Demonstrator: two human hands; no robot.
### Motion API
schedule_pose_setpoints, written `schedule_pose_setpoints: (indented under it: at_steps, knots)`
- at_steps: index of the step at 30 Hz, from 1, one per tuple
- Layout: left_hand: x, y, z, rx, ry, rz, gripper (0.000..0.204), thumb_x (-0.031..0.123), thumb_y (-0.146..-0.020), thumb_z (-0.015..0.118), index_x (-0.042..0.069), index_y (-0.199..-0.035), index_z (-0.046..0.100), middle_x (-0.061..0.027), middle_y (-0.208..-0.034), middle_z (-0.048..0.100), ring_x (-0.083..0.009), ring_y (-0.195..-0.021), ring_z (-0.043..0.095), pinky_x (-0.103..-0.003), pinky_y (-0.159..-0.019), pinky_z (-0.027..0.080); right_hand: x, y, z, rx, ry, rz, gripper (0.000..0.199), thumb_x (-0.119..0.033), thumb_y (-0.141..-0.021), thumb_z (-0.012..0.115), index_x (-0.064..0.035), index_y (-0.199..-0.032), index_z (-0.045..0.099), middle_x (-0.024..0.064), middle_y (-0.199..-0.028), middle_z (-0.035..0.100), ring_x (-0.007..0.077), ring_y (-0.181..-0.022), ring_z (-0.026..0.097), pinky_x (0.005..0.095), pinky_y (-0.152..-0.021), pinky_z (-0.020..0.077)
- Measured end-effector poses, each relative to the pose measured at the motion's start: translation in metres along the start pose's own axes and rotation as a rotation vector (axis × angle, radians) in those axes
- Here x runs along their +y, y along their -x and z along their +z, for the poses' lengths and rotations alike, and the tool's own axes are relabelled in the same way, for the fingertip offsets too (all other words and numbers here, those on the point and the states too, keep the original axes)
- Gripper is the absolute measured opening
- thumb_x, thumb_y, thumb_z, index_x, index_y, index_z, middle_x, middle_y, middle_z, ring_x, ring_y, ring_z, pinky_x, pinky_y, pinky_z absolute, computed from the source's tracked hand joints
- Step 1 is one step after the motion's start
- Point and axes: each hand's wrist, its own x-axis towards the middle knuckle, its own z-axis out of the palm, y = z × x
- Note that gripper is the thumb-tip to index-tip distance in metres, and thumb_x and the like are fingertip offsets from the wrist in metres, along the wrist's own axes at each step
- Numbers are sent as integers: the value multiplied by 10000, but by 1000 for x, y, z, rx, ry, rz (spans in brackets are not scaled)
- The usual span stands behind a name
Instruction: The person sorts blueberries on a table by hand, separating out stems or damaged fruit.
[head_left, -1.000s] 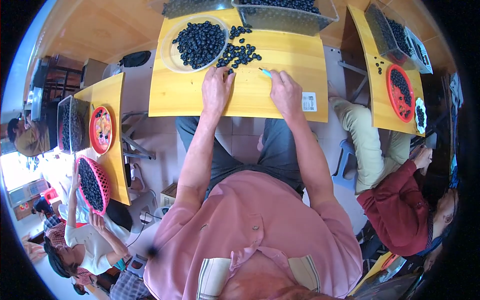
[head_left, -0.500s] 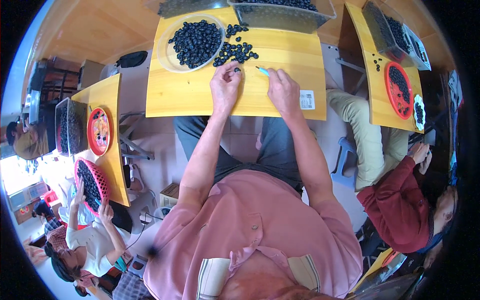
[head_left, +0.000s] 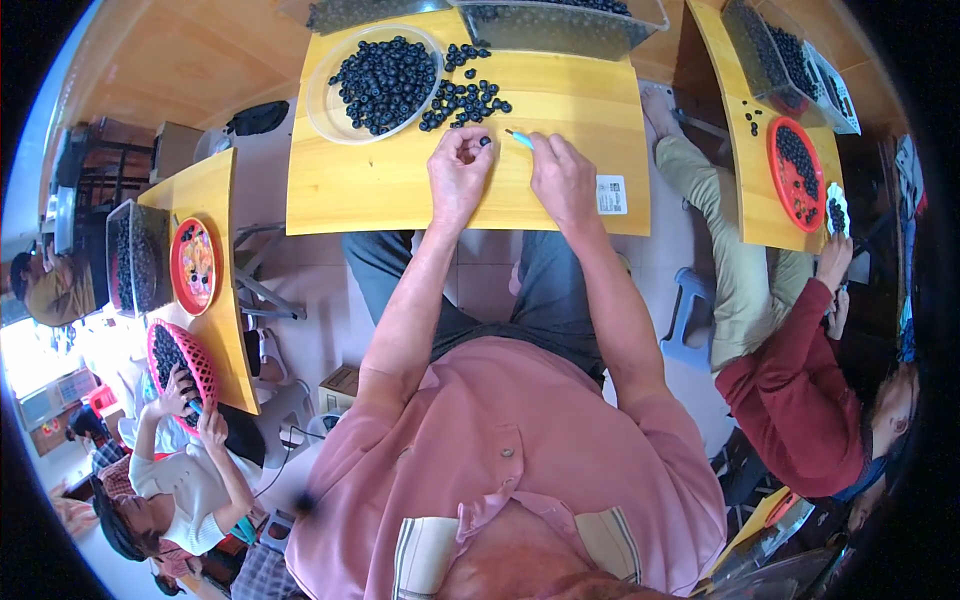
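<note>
Two hands on yellow worktop (head_left: 400, 190), just below loose blueberry pile (head_left: 462, 100). Left hand (head_left: 458, 170) pinching single blueberry (head_left: 485, 142) at fingertips. Right hand (head_left: 563, 180) closed on teal-handled tool (head_left: 520, 138). Clear plate (head_left: 322, 100) of blueberries left of pile.

Yellow wooden tables (head_left: 380, 190), pale tiled floor (head_left: 310, 290), blue stool (head_left: 690, 320), bright daylight at left.

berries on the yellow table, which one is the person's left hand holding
The single dark berry pinched at the left hand's fingertips, apart from the loose pile beside the plate.
</note>
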Motion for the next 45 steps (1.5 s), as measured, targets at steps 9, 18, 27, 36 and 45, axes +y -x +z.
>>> schedule_pose_setpoints:
  at_steps: [9, 18, 27, 36, 45]
  knots:
    - [-3, -1, -3, -78, -201, 110, 244, -29, -911, 776, -6, -1149, 730, -1, -988, 676, -59, -832, 615, -214, -765, 526, -1, 0, -2, 9, -38, -63, 239, -25, -843, 672, -58, -1074, 727, 89, -856, 635, 269, -813, 701, 413, -704, 591]
    - [0, -1, 2, -72, -131, 100, 340, -82, -862, 774, -6, -1188, 715, -16, -945, 685, -62, -793, 596, -225, -738, 533, -2, 0, -2, 25, -82, -132, 186, -40, -892, 701, -63, -1074, 734, 84, -791, 591, 267, -736, 672, 416, -646, 562]
    - [-1, -1, 2, -114, -147, 82, 338, -77, -871, 773, -2, -1192, 699, -3, -953, 669, -64, -810, 602, -221, -759, 539, -2, 0, -1, 16, -66, -136, 202, -38, -885, 692, -64, -1081, 733, 90, -800, 586, 274, -727, 667, 418, -641, 557]
    - [-5, -3, -1, -110, 74, 19, 368, -63, -886, 784, 5, -1214, 630, -17, -973, 676, -72, -861, 642, -224, -807, 557, 1, 0, 1, -34, 9, -39, 250, -42, -828, 682, -72, -1075, 706, 86, -853, 616, 268, -821, 698, 408, -684, 586]
    - [-3, -2, -1, -102, -37, 44, 363, -59, -877, 790, -1, -1201, 636, -35, -983, 695, -74, -857, 652, -225, -797, 565, -3, 0, -4, 17, -57, -142, 222, -35, -862, 688, -70, -1078, 724, 77, -798, 591, 260, -749, 672, 406, -645, 563]
